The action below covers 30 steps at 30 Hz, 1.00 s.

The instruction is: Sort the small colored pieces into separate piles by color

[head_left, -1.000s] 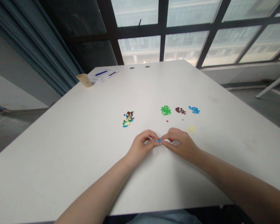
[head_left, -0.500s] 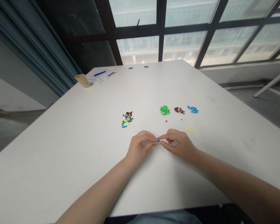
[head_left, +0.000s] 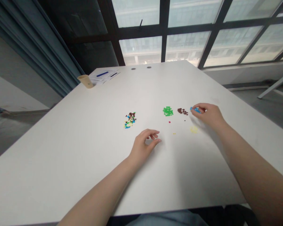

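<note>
My right hand (head_left: 208, 115) reaches out to the small pile of blue pieces (head_left: 195, 110). Its fingertips are pinched together at the pile's edge, on a blue piece. Nearer to me, my left hand (head_left: 144, 143) rests on the white table (head_left: 85, 131) in a loose curl, thumb and fingertips apart, with nothing seen in it. To the left of the blue pile lie a brown pile (head_left: 182, 111) and a green pile (head_left: 167, 111). A pale yellow pile (head_left: 193, 129) lies just below my right hand. A mixed-colour heap (head_left: 130, 120) sits left of centre.
A single red piece (head_left: 169, 122) and a single yellow piece (head_left: 174, 133) lie loose between my hands. A paper cup (head_left: 85, 81) and papers with blue pens (head_left: 104, 75) stand at the far left corner. Windows are behind the table's far edge.
My hands were joined, pinching a blue piece between them. They have parted: my right hand moved away to the blue pile, my left stayed put. A loose yellow piece now lies on the table.
</note>
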### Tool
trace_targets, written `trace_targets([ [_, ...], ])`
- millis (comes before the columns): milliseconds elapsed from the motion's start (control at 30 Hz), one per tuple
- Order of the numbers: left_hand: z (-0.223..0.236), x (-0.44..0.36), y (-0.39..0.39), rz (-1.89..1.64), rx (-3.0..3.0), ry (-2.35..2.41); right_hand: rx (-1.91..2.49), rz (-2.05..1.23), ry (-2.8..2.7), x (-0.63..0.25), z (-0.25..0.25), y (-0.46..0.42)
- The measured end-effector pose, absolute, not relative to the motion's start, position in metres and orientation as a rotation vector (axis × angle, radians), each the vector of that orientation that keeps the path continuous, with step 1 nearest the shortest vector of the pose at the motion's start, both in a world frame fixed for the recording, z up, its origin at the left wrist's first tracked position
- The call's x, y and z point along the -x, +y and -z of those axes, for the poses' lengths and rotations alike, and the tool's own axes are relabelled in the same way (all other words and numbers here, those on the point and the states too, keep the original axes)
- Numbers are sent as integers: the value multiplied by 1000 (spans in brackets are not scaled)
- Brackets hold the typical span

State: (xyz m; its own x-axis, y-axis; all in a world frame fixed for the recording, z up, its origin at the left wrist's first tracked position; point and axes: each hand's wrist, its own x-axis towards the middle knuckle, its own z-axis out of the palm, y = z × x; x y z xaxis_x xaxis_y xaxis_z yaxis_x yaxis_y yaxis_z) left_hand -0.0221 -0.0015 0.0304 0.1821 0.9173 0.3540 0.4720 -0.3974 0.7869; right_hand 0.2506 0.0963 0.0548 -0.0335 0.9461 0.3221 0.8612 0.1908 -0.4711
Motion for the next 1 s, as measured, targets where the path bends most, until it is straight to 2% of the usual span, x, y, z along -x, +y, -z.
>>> trace_targets([
  [267, -27, 23, -1, -1054, -1954, 1276, 2256, -34, -2066, -279, -35, 146],
  [600, -28, 22, -2, -1053, -2022, 1251, 2349, -68, -2028, -283, -27, 152],
  [800, -33, 33, 5, -1127, -2056, 1413, 2297, -41, -2018, -277, -43, 140],
  [900, -40, 61, 21, -1289, -1991, 1713, 2055, -112, -2079, -253, -57, 114],
  [1000, -37, 94, 39, -1321, -1912, 2029, 1736, -322, -2259, -214, -66, 70],
])
